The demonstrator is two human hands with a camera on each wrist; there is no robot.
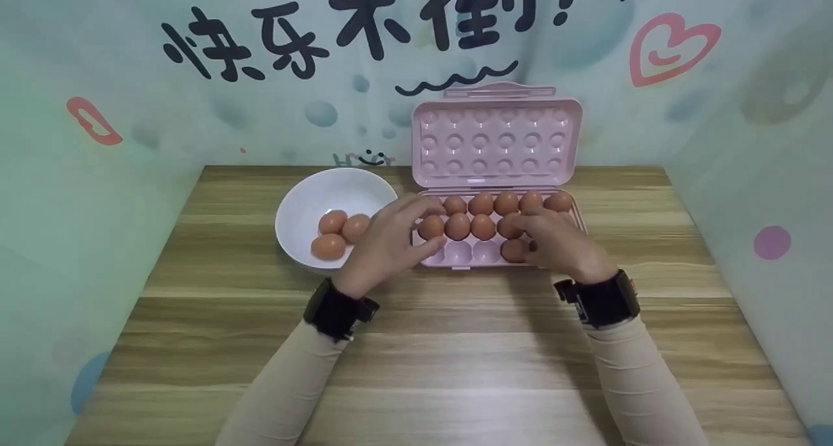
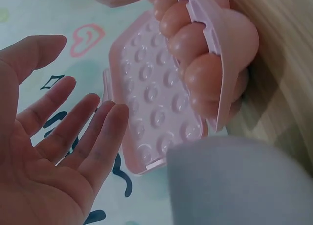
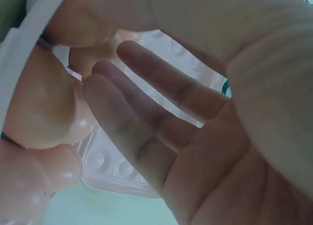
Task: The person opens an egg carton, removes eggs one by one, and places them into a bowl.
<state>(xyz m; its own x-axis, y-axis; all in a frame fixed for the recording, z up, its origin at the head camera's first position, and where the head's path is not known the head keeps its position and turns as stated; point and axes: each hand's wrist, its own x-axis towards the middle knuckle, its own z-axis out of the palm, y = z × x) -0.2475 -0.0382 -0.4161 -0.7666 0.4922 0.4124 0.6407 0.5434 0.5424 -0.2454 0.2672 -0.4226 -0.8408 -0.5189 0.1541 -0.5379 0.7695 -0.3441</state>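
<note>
A pink egg carton (image 1: pixel 472 265) stands with its lid (image 1: pixel 494 140) raised, and several brown eggs (image 1: pixel 482 226) sit in its cups. My right hand (image 1: pixel 559 241) pinches an egg (image 1: pixel 515 250) in the near row between thumb and index finger; the index fingertip is hidden in the right wrist view, where the other fingers (image 3: pixel 146 112) reach out loosely. My left hand (image 1: pixel 384 237) hovers between bowl and carton, fingers apart and nothing in them. In the left wrist view its fingers (image 2: pixel 102 146) are extended beside the lid. The white bowl (image 1: pixel 293 198) shows three eggs (image 1: pixel 328 246).
The wooden table (image 1: pixel 455 368) carries the bowl on the left and the carton on the right. A printed cloth wall (image 1: pixel 260 120) rises behind them, with the raised lid close in front of it. Vacant cups (image 1: pixel 459 252) show in the carton's near row.
</note>
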